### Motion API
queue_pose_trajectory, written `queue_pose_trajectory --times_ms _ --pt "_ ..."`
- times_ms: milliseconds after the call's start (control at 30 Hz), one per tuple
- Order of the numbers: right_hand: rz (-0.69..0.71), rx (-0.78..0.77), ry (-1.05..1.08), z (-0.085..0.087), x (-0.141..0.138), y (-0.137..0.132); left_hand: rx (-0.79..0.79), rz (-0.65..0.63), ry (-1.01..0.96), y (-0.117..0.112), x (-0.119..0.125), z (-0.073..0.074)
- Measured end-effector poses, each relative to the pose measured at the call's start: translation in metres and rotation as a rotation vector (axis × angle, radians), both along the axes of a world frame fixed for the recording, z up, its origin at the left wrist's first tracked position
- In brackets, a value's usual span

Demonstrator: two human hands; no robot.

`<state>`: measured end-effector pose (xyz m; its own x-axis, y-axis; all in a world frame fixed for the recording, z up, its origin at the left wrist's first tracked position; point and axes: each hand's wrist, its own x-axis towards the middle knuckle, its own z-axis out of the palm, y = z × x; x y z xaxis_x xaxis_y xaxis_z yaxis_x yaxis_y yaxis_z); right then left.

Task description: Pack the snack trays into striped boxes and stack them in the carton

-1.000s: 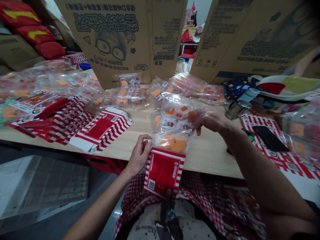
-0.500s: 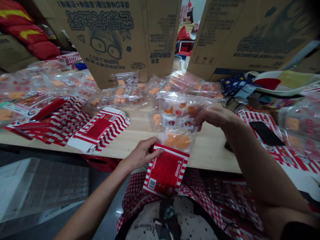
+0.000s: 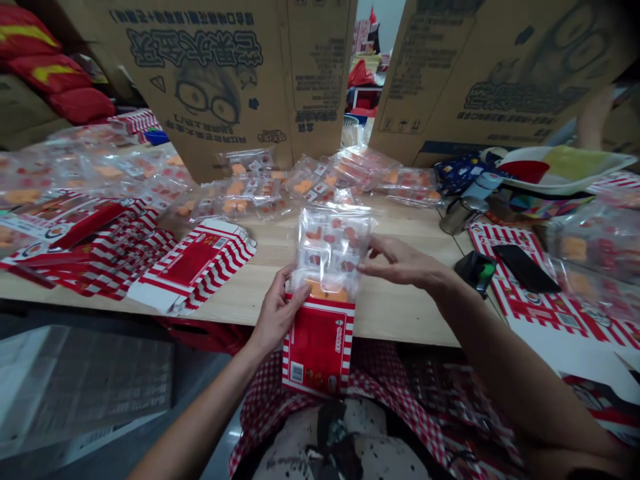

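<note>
While the left hand (image 3: 277,312) holds the upper left corner of a red carton (image 3: 317,343) with striped borders, I see the right hand (image 3: 403,261) half curled at the right edge of a clear bag (image 3: 329,243); whether it pinches the plastic, I cannot tell. The bag rises from the carton's top, its lower end hidden. The carton is at the near edge of the wooden counter (image 3: 400,317), with flat striped cartons (image 3: 197,257) to its left.

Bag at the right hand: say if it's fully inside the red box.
No, the bag sticks out past the upper edge of the red box.
</note>
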<state>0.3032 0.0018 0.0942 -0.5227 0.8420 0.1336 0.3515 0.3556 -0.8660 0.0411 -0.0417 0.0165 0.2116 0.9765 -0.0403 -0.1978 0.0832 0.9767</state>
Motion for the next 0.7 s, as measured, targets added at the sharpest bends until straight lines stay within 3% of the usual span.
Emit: queue_pose_trajectory --times_ms 167,300,400,533,700 --pt "-0.082 -0.008 0.287 0.028 -0.011 0.011 -0.017 0.002 0.023 -0.002 -0.001 0.005" --pt "-0.108 -0.02 0.316 0.034 -0.021 0.018 -0.012 0.012 0.015 -0.006 0.0 0.011" --pt "0.07 -0.055 0.122 0.019 -0.025 0.018 -0.006 0.027 -0.065 -0.009 -0.004 0.011" --pt "0.28 0.096 -0.246 -0.011 -0.033 0.009 -0.084 0.052 -0.21 -0.01 -0.011 0.007" --pt "0.229 0.251 -0.5 -0.034 -0.043 0.0 -0.178 0.14 -0.227 -0.009 -0.009 0.006"
